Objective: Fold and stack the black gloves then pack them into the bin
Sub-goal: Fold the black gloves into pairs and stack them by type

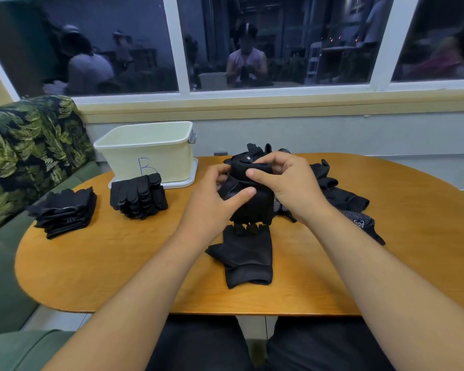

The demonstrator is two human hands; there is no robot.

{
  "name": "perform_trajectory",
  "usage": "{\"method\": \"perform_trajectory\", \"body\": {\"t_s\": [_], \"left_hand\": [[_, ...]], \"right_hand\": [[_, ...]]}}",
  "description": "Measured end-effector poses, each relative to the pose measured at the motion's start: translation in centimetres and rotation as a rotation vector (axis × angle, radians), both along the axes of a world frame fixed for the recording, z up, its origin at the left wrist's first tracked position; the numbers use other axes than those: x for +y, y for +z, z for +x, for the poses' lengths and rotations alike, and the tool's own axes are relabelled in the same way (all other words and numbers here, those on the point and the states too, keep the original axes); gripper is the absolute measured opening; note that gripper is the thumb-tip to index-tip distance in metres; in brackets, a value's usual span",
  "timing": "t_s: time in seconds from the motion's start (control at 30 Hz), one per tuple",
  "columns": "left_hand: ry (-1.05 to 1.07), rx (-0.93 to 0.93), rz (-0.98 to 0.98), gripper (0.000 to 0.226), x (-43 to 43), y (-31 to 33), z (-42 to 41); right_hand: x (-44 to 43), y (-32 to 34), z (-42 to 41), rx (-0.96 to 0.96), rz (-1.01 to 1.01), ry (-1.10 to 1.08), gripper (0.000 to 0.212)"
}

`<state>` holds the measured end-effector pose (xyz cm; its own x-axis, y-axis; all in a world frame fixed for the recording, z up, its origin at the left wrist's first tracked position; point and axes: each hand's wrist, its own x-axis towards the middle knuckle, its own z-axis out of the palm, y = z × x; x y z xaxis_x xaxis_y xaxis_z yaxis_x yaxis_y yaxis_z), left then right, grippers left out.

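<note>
Both hands hold one black fingerless glove [255, 207] above the middle of the table. My left hand [214, 202] grips its left side with the thumb on top. My right hand [284, 183] pinches its upper edge. Below it a second black fingerless glove [245, 257] lies flat on the table. Behind and to the right sits a loose heap of black gloves [340, 194]. Two folded stacks stand at the left: one stack [65, 212] near the table's edge, another stack [138, 196] in front of the cream bin [148, 153].
The bin, marked with a blue letter B, stands on a white lid at the back left of the oval wooden table [118, 263]. A leaf-patterned sofa [24, 145] lies to the left. A window wall runs behind the table.
</note>
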<state>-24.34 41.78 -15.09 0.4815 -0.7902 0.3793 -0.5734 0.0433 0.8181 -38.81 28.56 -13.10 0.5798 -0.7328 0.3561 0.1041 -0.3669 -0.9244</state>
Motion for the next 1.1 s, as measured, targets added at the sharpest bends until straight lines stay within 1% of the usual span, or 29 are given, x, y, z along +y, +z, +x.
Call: {"method": "perform_trajectory", "body": {"t_s": [0.1,0.2,0.27,0.37,0.43,0.53,0.6,0.7,0.87,0.93,1.03,1.1], "left_hand": [[-0.021,0.125,-0.014,0.042,-0.3,-0.1,1.0],[-0.088,0.234,-0.02,0.026,0.0,-0.3,2.4],[-0.137,0.274,-0.008,0.024,0.3,-0.6,3.2],[-0.206,0.284,0.013,0.029,0.7,-0.8,4.1],[-0.217,0.222,0.014,0.032,1.0,-1.0,4.3],[-0.164,0.04,0.029,0.026,1.6,-1.8,4.1],[-0.145,-0.002,0.035,0.024,2.3,-3.0,3.5],[-0.122,-0.095,0.066,0.03,3.6,-5.6,2.9],[-0.128,-0.242,0.136,0.035,5.8,-8.3,2.8],[-0.097,-0.299,0.161,0.035,6.5,-8.7,2.7],[0.007,-0.332,0.176,0.037,7.3,-8.9,2.4],[0.048,-0.403,0.151,0.04,7.8,-9.0,2.0]], "right_hand": [[-0.6,-0.4,0.0,-0.051,0.08,-0.001,0.024],[-1.3,-0.7,-0.2,-0.065,0.127,0.047,0.021],[-1.4,-0.9,-0.2,-0.057,0.119,0.066,0.021],[-1.3,-1.0,-0.3,-0.036,0.059,0.068,0.024],[-0.9,-1.0,-0.6,-0.016,0.021,0.08,0.023],[0.3,-1.8,-1.4,-0.011,-0.021,0.121,0.021],[1.3,-3.0,-2.2,-0.016,-0.007,0.157,0.021],[2.7,-5.3,-3.3,0.017,-0.02,0.216,0.023],[3.9,-8.6,-5.0,0.173,-0.106,0.291,0.024],[4.2,-9.2,-5.6,0.274,-0.141,0.327,0.027],[4.7,-9.5,-6.0,0.439,-0.313,0.34,0.041],[5.0,-9.4,-5.8,0.508,-0.453,0.329,0.045]]}}
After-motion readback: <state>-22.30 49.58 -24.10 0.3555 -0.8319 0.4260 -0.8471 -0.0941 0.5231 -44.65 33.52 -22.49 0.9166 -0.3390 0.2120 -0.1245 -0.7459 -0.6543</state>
